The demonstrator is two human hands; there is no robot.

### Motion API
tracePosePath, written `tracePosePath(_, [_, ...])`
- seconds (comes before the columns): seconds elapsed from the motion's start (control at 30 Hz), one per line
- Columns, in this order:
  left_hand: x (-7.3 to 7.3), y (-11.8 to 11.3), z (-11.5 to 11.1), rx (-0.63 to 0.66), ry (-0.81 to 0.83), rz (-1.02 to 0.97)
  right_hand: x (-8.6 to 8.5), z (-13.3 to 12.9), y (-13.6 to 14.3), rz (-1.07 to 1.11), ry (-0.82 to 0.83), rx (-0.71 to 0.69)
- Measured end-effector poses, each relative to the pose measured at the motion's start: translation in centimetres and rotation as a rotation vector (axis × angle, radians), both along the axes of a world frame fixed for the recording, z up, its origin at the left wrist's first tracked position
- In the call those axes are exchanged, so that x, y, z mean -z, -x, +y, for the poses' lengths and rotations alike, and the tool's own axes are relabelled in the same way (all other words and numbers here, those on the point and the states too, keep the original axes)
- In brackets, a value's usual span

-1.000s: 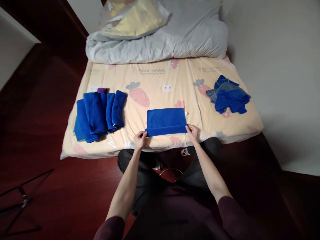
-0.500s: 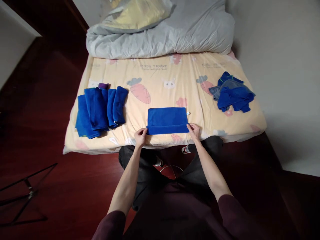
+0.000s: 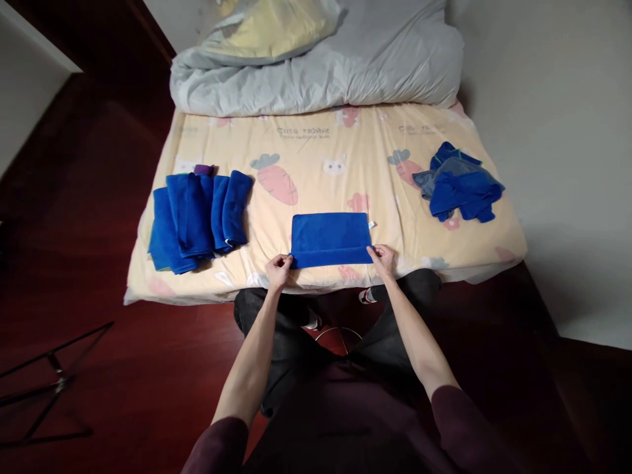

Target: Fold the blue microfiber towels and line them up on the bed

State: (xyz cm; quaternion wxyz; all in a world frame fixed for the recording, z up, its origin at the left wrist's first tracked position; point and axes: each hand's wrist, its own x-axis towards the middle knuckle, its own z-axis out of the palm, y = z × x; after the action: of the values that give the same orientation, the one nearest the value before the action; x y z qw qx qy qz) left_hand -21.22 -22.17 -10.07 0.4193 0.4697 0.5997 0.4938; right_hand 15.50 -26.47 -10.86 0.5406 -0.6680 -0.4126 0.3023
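A blue towel (image 3: 330, 232) lies flat in front of me near the bed's front edge, its near side folded over in a narrow strip. A small white tag sticks out at its right side. My left hand (image 3: 279, 270) pinches the left end of the folded strip. At the opposite end, my right hand (image 3: 383, 260) is closed on the strip between thumb and fingers. Several folded blue towels (image 3: 190, 214) overlap in a row to the left, with a bit of purple cloth (image 3: 204, 170) behind them. On the right sits a crumpled heap of blue and grey cloths (image 3: 461, 184).
The bed (image 3: 316, 155) has a yellow sheet printed with carrots and rabbits. A grey quilt (image 3: 316, 82) and a yellow-and-grey bundle (image 3: 276, 29) lie at the far end. A black metal stand (image 3: 59, 382) is on the red floor at left; a wall rises on the right.
The folded strip at the towel's near edge has shifted slightly, its right end pinched a little further in. Both hands stay almost in place.
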Motion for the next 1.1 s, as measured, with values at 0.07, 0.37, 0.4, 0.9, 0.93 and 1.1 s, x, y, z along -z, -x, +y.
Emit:
tracePosePath(0.07, [-0.2,-0.1,-0.1,-0.006,0.001,-0.010,-0.1,0.0,0.1,-0.005,0.002,0.006])
tracePosePath(0.37, [-0.6,-0.6,-0.3,-0.039,-0.028,0.057,-0.4,0.0,0.5,-0.027,-0.002,0.042])
tracePosePath(0.4, [-0.4,-0.6,-0.3,-0.041,-0.032,0.078,-0.4,0.0,0.6,-0.043,-0.008,0.056])
tracePosePath(0.9, [-0.2,-1.2,-0.8,-0.155,-0.154,0.332,-0.3,-0.2,2.2,-0.202,-0.075,0.238])
tracePosePath(0.93, [-0.2,-1.2,-0.8,-0.163,-0.182,0.357,-0.2,-0.3,2.3,-0.221,-0.071,0.260])
tracePosePath(1.1, [-0.1,-1.2,-0.8,-0.053,-0.325,0.467,0.0,-0.2,2.5,-0.302,-0.086,0.254])
